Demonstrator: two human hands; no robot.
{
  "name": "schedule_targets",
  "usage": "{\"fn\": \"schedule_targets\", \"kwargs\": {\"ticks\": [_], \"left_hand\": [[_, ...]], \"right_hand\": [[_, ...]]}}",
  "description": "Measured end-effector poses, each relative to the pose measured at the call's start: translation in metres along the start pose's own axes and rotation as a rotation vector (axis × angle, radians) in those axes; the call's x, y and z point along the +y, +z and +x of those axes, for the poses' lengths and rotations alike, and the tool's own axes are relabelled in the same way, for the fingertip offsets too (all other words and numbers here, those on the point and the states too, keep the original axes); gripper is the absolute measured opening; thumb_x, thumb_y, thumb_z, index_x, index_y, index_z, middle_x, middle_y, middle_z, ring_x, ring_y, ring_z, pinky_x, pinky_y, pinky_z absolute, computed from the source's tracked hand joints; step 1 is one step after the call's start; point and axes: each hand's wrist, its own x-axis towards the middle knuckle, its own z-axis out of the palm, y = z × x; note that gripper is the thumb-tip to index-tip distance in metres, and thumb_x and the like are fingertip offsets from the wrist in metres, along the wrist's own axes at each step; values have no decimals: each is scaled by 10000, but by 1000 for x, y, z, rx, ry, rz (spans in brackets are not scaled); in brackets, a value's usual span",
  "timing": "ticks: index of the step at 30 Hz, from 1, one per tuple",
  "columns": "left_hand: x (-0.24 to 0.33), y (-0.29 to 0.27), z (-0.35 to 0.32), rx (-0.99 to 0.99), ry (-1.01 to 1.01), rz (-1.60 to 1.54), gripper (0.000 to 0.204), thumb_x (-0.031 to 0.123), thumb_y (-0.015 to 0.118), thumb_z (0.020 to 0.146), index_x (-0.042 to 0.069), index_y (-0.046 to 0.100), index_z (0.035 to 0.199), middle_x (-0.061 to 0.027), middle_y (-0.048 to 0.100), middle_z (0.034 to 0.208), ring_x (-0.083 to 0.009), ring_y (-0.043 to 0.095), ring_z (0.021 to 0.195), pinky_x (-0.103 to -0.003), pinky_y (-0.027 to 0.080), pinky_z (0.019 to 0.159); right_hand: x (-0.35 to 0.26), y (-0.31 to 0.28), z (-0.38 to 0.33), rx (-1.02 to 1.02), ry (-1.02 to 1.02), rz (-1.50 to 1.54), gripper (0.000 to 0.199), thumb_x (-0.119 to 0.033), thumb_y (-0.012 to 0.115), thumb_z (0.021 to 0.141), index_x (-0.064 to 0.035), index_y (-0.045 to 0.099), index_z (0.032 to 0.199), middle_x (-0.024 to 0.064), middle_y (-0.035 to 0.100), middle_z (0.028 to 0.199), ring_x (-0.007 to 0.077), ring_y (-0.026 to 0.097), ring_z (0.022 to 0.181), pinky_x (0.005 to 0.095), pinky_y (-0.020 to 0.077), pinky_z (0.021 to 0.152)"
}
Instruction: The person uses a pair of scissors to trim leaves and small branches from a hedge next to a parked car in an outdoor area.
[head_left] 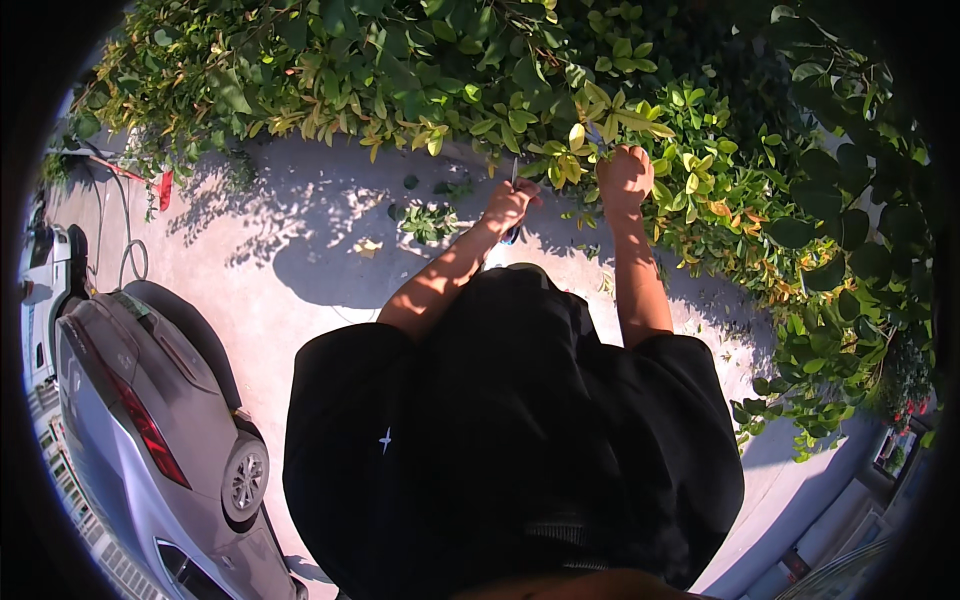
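My left hand (pixel 508 207) is closed around a slim tool (pixel 515 170) with a thin, pale metallic tip that points up toward the hedge. A dark blue bit shows below this hand; I cannot tell whether it belongs to the tool. To its right, my right hand (pixel 627 178) is raised in a fist against the yellow-green leaves (pixel 620 120) at the hedge's lower edge. Its fingers are curled, and what they hold, if anything, is hidden. The leafy hedge (pixel 400 80) spreads across the top, in front of both hands.
Leafy sprigs (pixel 428 222) lie on the sunlit pavement (pixel 330 235) left of my left arm. A grey car (pixel 170 390) stands at the left, with a hose (pixel 133 255) beyond it. Foliage (pixel 850 300) hangs down the right side.
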Motion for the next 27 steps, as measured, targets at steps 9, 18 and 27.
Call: {"fn": "schedule_targets", "kwargs": {"ticks": [9,18,27], "left_hand": [[18,9,17,-45,-40,-42,229,236,632,874,26,625,964,-75,679,794,-66,407,398,-237,324,348],[5,-8,28,21,23,-133,253,262,571,885,20,610,948,-80,642,720,-64,433,398,-224,307,328],[-19,-46,5,447,-25,-309,163,209,580,900,56,631,926,-55,616,708,-99,397,366,-274,302,310]], "right_hand": [[-1,17,16,-302,36,115,368,-427,667,801,-64,675,859,150,674,769,320,677,719,404,541,621],[-40,22,-25,-502,-266,608,310,-392,680,774,-89,669,839,130,656,764,320,649,711,412,499,627],[-65,93,-36,-919,23,1126,484,-489,707,787,-16,607,800,11,547,689,141,511,652,307,434,628]]}}
